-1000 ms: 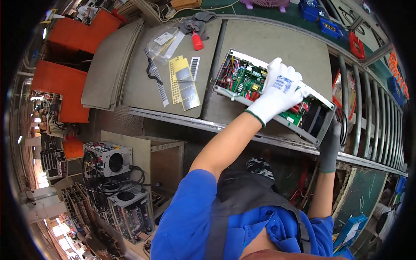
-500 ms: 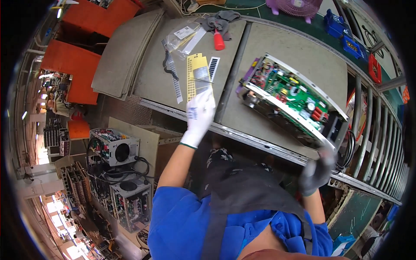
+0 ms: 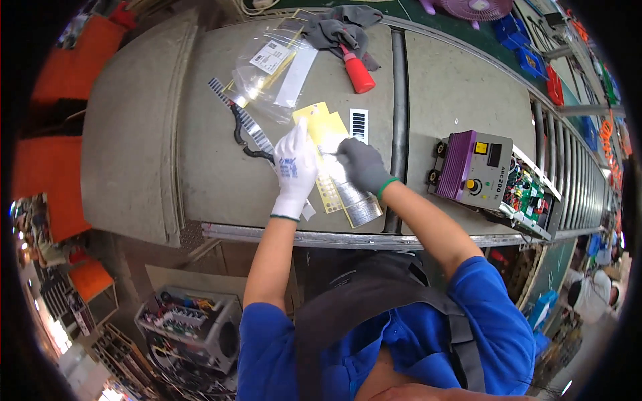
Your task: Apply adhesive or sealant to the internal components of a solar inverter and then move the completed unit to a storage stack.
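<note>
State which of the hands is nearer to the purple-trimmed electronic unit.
Right. The grey-gloved right hand is left of the purple-trimmed electronic unit, at the yellow label sheets; the white-gloved left hand is farther left, at the same sheets.

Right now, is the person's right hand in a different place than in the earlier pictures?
Yes, it moved left: earlier the right hand was right of the metal roller; now it is left of it, over the yellow sheets.

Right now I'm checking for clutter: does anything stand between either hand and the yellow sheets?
Nothing visible does: the left hand and right hand are both at the yellow sheets. The striped strip lies left of the sheets.
</note>
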Demonstrator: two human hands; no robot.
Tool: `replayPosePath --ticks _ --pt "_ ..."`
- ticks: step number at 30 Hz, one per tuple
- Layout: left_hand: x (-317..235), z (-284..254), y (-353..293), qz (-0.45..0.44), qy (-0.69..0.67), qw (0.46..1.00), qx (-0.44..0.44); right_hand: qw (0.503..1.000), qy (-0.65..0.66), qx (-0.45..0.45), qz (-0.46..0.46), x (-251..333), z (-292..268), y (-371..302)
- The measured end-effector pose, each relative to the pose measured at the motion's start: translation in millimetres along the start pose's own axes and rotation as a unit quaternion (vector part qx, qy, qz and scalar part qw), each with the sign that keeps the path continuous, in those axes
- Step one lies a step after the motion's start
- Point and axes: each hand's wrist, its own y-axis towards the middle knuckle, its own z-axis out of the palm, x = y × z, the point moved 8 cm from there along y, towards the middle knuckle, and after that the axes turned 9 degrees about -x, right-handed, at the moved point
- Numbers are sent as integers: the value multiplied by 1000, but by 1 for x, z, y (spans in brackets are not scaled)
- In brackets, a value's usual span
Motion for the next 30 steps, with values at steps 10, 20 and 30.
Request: replayPosePath --ticks 10,20,30 --pt "26 70 -15 47 94 985 135 987 -143 70 -13 16 -21 103" --pt "29 73 -13 22 102 983 150 960 -238 134 -60 24 -11 119" --pt "24 72 -12 38 114 981 153 968 -211 80 -110 20 -9 122"
